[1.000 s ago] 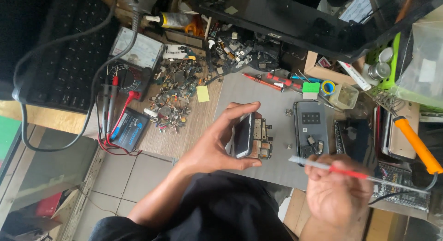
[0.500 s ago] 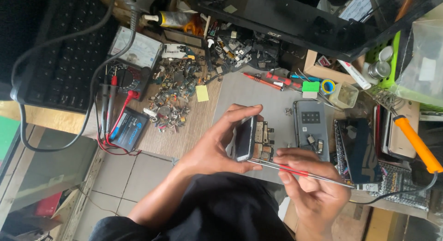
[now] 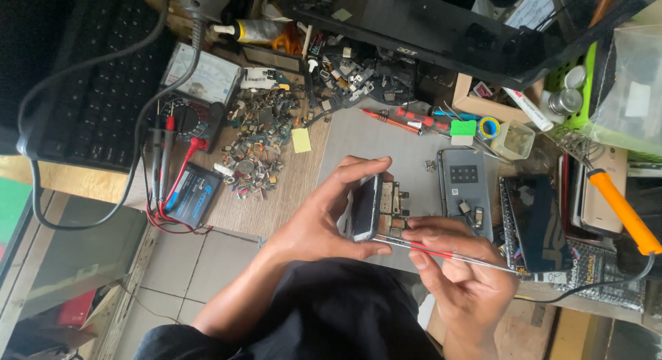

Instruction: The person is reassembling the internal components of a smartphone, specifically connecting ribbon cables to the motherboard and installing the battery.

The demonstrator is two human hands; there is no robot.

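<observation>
Left hand (image 3: 324,225) pinches the opened phone (image 3: 369,207) on edge between thumb and fingers above the counter's near edge; right hand (image 3: 465,277) pinches the tweezers (image 3: 441,252), tip under the phone.

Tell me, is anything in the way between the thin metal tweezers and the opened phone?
Nothing visible is. The right hand holds the thin metal tweezers with red grips, and their tip already meets the lower edge of the opened dark phone, held on edge by the left hand.

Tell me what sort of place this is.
Likely a phone repair bench: an opened phone in the left hand, an analogue multimeter, a heap of small salvaged parts.
</observation>
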